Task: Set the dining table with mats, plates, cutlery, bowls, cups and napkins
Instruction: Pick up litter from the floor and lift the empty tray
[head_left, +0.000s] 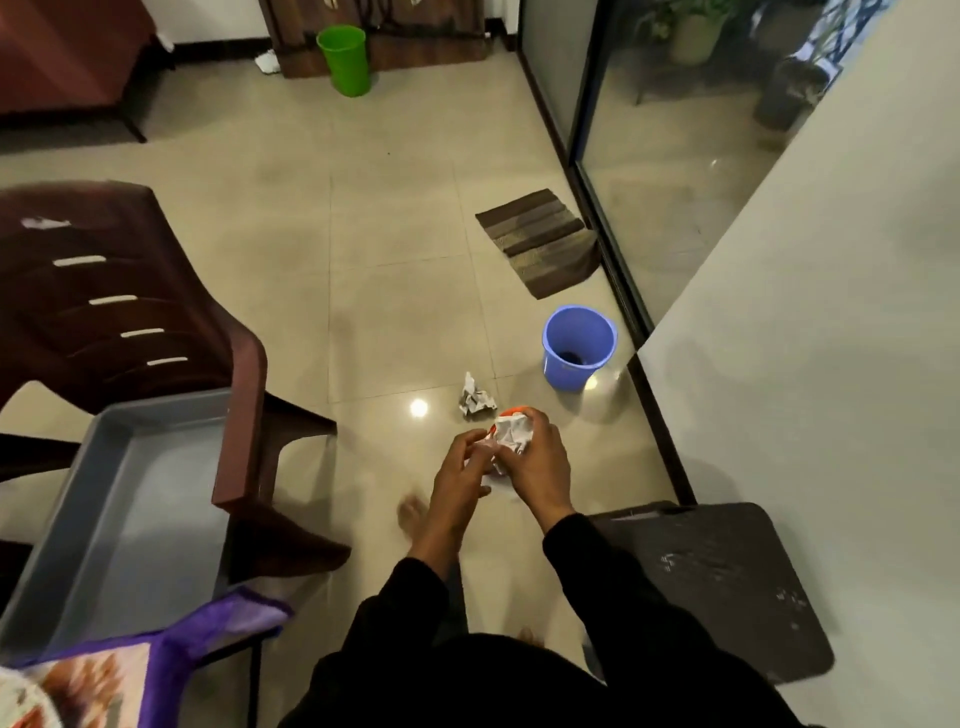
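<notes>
Crumpled white paper (511, 434) fills my grip: my right hand (535, 462) curls round it from the far side, and my left hand (460, 475) pinches its near edge with thumb and fingertips. A sliver of something orange (514, 410) shows at the top of the wad, under my right fingers, and I cannot tell what it is. Whether this paper is a napkin I cannot tell either. Just beyond my hands a second crumpled paper ball (475, 397) lies on the tiled floor (395, 260), and farther out to the right stands a blue bucket (577, 345) with something dark at its bottom, hard to make out. Beyond that lies a striped brown floor mat (540, 241) beside the dark frame of a glass door (675, 130). Far off stands a green bucket (344, 60). To the left of my hands is a dark red plastic chair (130, 312), its seat covered by a grey tray (109, 519) cut off by the picture's edge. Nearer me, at the lower left, a purple-edged printed cloth (104, 675) is only partly in view. To the right and near me sits a dark speckled stool top (727, 582). My black sleeves (597, 597) hide the floor below me; a bare foot (413, 512) shows blurred under my left wrist.
</notes>
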